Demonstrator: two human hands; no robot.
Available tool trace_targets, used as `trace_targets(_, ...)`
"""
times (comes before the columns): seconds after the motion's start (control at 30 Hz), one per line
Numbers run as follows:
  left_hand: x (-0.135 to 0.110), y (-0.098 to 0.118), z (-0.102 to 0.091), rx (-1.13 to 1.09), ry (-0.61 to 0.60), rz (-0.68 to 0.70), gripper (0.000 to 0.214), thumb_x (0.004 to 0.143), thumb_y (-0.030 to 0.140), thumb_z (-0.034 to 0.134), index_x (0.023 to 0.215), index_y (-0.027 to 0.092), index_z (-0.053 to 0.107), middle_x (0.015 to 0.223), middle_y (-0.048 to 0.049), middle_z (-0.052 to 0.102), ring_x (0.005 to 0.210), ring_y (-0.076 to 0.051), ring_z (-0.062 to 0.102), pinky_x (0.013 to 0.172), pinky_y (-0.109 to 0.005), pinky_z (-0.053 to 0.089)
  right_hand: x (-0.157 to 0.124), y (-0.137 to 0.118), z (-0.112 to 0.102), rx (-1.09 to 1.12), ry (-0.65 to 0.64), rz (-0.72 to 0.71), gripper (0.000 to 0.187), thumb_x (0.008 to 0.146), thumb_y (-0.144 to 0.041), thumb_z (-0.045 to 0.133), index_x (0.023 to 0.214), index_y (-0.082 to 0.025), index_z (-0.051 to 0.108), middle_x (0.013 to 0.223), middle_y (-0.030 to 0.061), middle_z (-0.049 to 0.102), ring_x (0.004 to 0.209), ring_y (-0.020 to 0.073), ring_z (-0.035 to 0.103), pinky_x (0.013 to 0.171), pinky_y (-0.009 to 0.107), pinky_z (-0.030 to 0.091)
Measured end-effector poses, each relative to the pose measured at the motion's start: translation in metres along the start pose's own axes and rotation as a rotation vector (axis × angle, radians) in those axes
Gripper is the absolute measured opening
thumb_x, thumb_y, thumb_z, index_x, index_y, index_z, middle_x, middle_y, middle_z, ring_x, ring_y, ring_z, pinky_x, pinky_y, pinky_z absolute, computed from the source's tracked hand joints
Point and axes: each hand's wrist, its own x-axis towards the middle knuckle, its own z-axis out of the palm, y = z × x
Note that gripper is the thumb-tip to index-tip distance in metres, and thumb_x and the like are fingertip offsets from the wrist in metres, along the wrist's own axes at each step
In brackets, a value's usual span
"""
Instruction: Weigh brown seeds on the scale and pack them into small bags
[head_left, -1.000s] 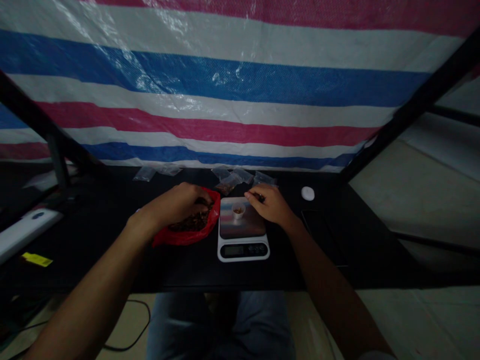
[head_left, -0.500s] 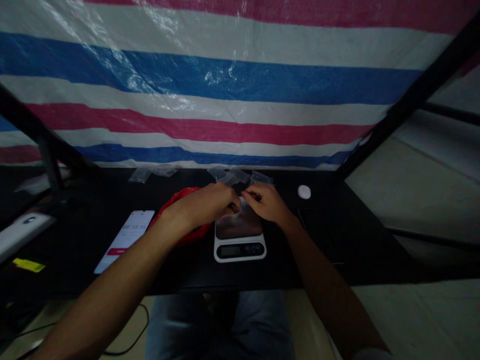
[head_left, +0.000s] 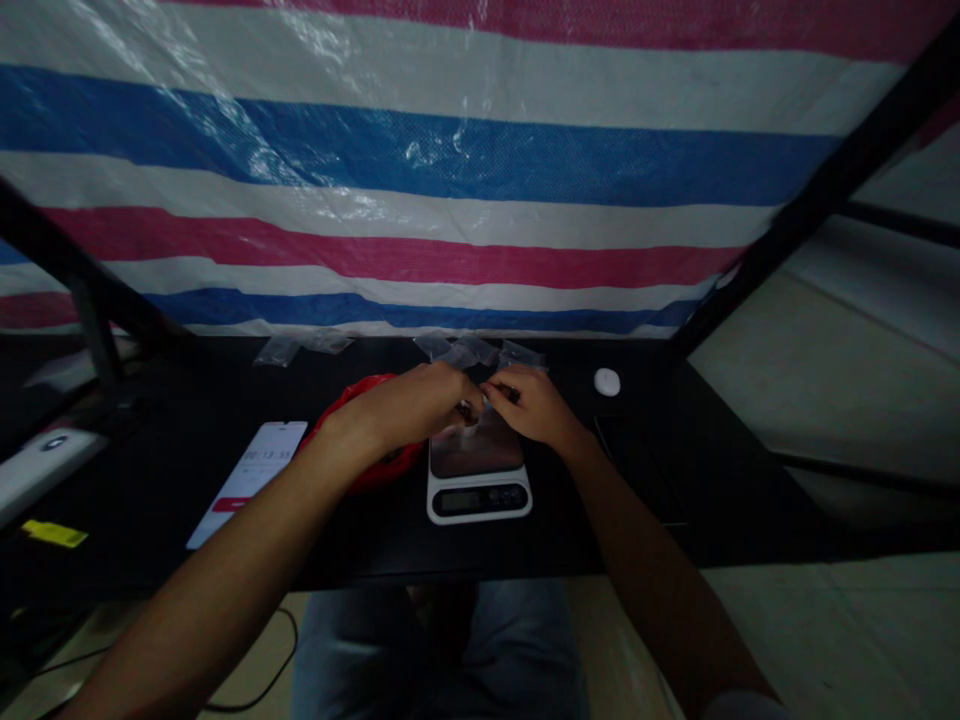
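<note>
Above the kitchen scale point(head_left: 480, 458), my left hand point(head_left: 439, 395) is closed, fingers curled and pointing down. A small pale, shiny thing point(head_left: 470, 430) shows just below its fingertips; it is too dim to name. My right hand point(head_left: 529, 402) meets it from the other side, thumb and fingers pinched together near the left fingertips. What the right fingers grip is hidden. The scale is white with a dark metal top and a display at its front. Partly behind my left forearm sits a red plastic bag point(head_left: 390, 470), its mouth open.
Several small clear plastic bags point(head_left: 457, 350) lie along the table's back edge. On the left are a phone point(head_left: 251, 470) showing a timer, a yellow tag point(head_left: 56, 533) and a white device point(head_left: 45, 470). A white round case point(head_left: 607, 382) and a dark flat object point(head_left: 637, 470) lie on the right.
The fingers of my left hand have shifted slightly, and the pale thing under them shows more clearly. Both hands stay over the scale.
</note>
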Motion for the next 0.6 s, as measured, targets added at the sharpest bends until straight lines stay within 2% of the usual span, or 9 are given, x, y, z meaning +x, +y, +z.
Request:
trace_targets(0.1, 0.000, 0.000, 0.000, -0.006, -0.023, 0.005, 0.025, 0.089, 0.006, 0.056, 0.093, 0.019, 0.077, 0.093, -0.0057, 0.078, 0.089, -0.019, 0.072, 0.080, -0.026, 0.049, 0.000, 0.001, 0.000, 0.007, -0.004, 0.006, 0.022, 0.095, -0.021, 0.060, 0.075, -0.019, 0.068, 0.072, 0.0026, 0.066, 0.071, 0.0165, 0.058, 0.067, 0.030, 0.039)
trace_targets(0.27, -0.001, -0.001, 0.003, -0.038, 0.030, 0.052, 0.033, 0.092, 0.002, 0.050, 0.105, 0.018, 0.075, 0.105, -0.0065, 0.078, 0.096, -0.018, 0.072, 0.082, -0.025, 0.050, 0.000, 0.001, -0.001, 0.035, -0.017, 0.017, 0.017, 0.092, -0.017, 0.061, 0.077, -0.019, 0.070, 0.074, 0.0024, 0.068, 0.072, 0.0164, 0.059, 0.068, 0.029, 0.041)
trace_targets(0.43, -0.002, -0.006, 0.011, -0.088, 0.088, 0.109, 0.034, 0.091, 0.001, 0.051, 0.111, 0.019, 0.073, 0.108, -0.0060, 0.076, 0.097, -0.017, 0.071, 0.086, -0.026, 0.050, 0.000, 0.002, -0.001, 0.060, -0.008, 0.018, 0.012, 0.089, -0.015, 0.063, 0.081, -0.018, 0.071, 0.076, 0.0029, 0.068, 0.074, 0.0165, 0.061, 0.067, 0.029, 0.041)
trace_targets(0.53, -0.008, -0.011, 0.014, -0.141, 0.145, 0.136, 0.032, 0.092, 0.004, 0.052, 0.112, 0.019, 0.072, 0.111, -0.0052, 0.075, 0.100, -0.017, 0.070, 0.089, -0.026, 0.049, 0.000, 0.003, 0.001, 0.024, 0.005, -0.001, 0.017, 0.093, -0.018, 0.061, 0.078, -0.018, 0.070, 0.074, 0.0035, 0.067, 0.073, 0.0168, 0.060, 0.068, 0.029, 0.041)
trace_targets(0.6, -0.015, -0.015, 0.015, -0.139, 0.187, 0.095, 0.029, 0.092, 0.006, 0.052, 0.108, 0.020, 0.072, 0.109, -0.0044, 0.075, 0.100, -0.017, 0.069, 0.090, -0.026, 0.048, 0.000, 0.002, 0.001, 0.003, 0.014, -0.004, 0.022, 0.095, -0.021, 0.059, 0.075, -0.018, 0.068, 0.072, 0.0030, 0.065, 0.070, 0.0163, 0.059, 0.067, 0.030, 0.040)
